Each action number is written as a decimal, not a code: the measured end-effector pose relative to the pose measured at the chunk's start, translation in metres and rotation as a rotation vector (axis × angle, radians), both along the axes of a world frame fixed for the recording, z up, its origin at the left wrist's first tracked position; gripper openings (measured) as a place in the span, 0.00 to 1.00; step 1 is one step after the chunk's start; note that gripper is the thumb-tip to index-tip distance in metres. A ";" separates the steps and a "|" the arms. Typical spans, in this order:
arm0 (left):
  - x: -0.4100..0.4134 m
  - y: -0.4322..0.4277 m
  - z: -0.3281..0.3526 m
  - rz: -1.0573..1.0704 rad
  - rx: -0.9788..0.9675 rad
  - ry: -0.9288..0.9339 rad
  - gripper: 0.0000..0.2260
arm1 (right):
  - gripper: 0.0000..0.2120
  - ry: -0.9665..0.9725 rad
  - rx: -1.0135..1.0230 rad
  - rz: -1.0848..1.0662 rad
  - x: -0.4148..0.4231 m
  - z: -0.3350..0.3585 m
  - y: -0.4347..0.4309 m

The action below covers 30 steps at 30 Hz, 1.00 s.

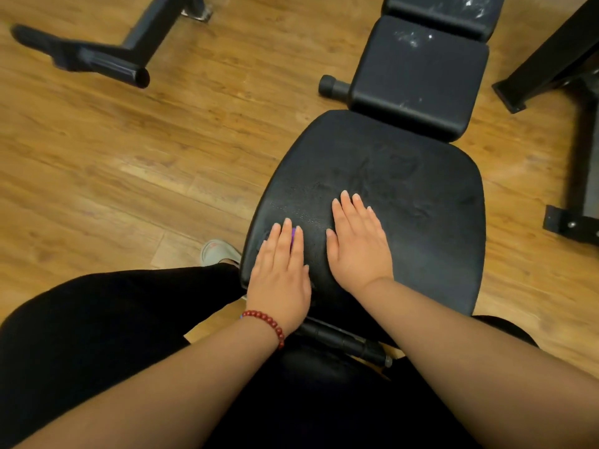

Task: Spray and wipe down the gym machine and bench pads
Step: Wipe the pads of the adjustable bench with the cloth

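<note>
The bench's wide black seat pad (405, 189) fills the middle of the head view, with faint damp smears on it. Beyond it lie a smaller black back pad (418, 76) and a further pad (444, 11), both with white flecks. My left hand (282, 270), with a red bead bracelet at the wrist, lies flat on the seat's near left part. Under its fingers only a sliver of a purple cloth (294, 236) shows, pressed against the pad. My right hand (356, 241) rests flat beside it, fingers apart, holding nothing. No spray bottle is in view.
The floor (129, 173) is wood. A black machine leg (107, 59) lies at the top left, and a black frame (551, 59) with a bolted foot (570, 225) stands at the right. A foam roller (334, 85) sticks out left of the bench. My knee and shoe (218, 252) are near the seat.
</note>
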<state>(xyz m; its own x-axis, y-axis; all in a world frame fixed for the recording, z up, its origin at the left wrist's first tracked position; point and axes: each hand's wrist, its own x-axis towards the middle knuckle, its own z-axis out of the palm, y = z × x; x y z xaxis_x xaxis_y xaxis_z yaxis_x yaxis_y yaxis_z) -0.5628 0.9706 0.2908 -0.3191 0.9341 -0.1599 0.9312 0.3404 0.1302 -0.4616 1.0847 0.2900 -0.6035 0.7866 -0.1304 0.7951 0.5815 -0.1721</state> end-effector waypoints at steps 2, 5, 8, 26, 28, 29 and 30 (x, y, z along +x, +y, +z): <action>-0.009 0.015 0.002 0.092 0.018 -0.016 0.28 | 0.26 0.001 -0.007 0.012 -0.001 0.001 -0.001; -0.028 0.045 0.010 0.211 0.031 -0.086 0.28 | 0.26 0.004 -0.013 0.014 0.000 0.002 -0.001; -0.036 0.040 0.008 0.170 0.018 -0.100 0.29 | 0.26 0.003 -0.020 0.018 0.000 0.002 -0.001; -0.075 -0.013 0.009 0.384 0.114 -0.760 0.28 | 0.24 0.128 -0.058 0.101 -0.039 0.000 -0.007; -0.087 -0.011 0.006 0.410 0.091 -0.855 0.23 | 0.25 0.141 -0.046 0.092 -0.050 -0.002 -0.006; -0.090 -0.008 0.004 0.408 0.099 -0.873 0.21 | 0.26 0.135 -0.031 0.081 -0.052 -0.002 -0.006; -0.093 -0.006 0.003 0.413 0.107 -0.877 0.21 | 0.27 0.124 -0.017 0.078 -0.053 -0.003 -0.006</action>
<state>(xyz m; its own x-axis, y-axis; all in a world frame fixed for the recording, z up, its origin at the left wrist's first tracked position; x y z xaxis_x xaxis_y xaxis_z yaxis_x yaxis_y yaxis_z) -0.6554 0.9642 0.2939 -0.4333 0.7987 -0.4175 0.2985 0.5642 0.7697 -0.5148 1.0784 0.2871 -0.6752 0.7349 -0.0640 0.7196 0.6372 -0.2760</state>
